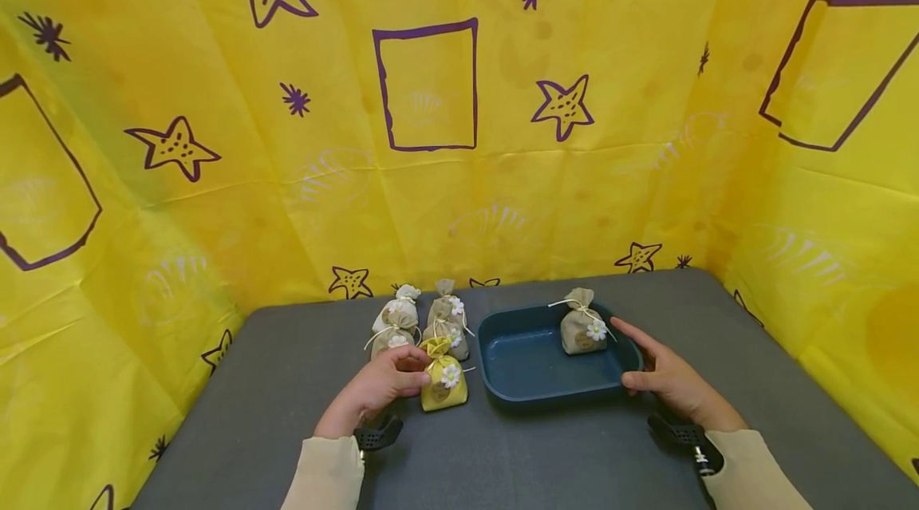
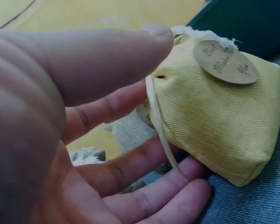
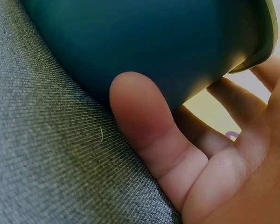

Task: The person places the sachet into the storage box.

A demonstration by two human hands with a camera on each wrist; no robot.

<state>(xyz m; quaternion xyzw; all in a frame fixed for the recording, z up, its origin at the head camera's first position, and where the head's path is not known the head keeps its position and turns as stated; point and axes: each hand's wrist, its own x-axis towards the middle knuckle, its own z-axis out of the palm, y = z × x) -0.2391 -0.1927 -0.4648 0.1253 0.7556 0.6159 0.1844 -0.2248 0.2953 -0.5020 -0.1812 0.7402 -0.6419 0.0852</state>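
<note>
My left hand [image 1: 388, 378] pinches the tied neck of a small yellow cloth pouch [image 1: 445, 392] with a white flower on it. In the left wrist view the pouch [image 2: 224, 107] shows a round handwritten tag, and a cord trails over my fingers. My right hand [image 1: 671, 374] grips the right end of a dark blue tray [image 1: 549, 396], thumb on the near side and fingers farther back. The tray's outer wall [image 3: 130, 42] fills the top of the right wrist view, my thumb against it. Inside the tray, at its right, stands a beige pouch [image 1: 583, 330].
Behind my left hand stand several more pouches in two short rows, one of them a whitish pouch [image 1: 388, 318] and another a grey-beige pouch [image 1: 445, 326]. A dark grey cloth [image 1: 459, 462] covers the table. Yellow patterned curtains [image 1: 431, 199] hang around its back and sides.
</note>
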